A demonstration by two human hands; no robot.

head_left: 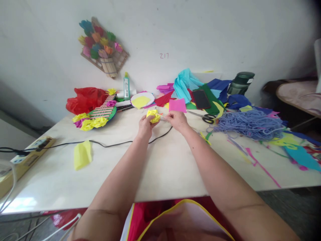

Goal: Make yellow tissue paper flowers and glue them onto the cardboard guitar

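My left hand (145,126) is closed around a crumpled yellow paper flower (153,115), held above the middle of the table. Just to its right, my right hand (176,120) has its fingers pinched together. A small pale, orange-tipped bit shows between the flower and those fingertips, too small to name. A black cable (117,145) passes under the left wrist and ends from view near the right hand. Behind the hands lies a square of pink paper (177,105). To the right of it rest black-handled scissors (208,118).
At left are a power strip (27,157), a yellow paper piece (83,155) and a stick craft with paper flowers (100,113). A glue bottle (126,87) stands near the wall. Toward the right are a phone (201,99), blue yarn (250,124) and a dark green flask (241,83).
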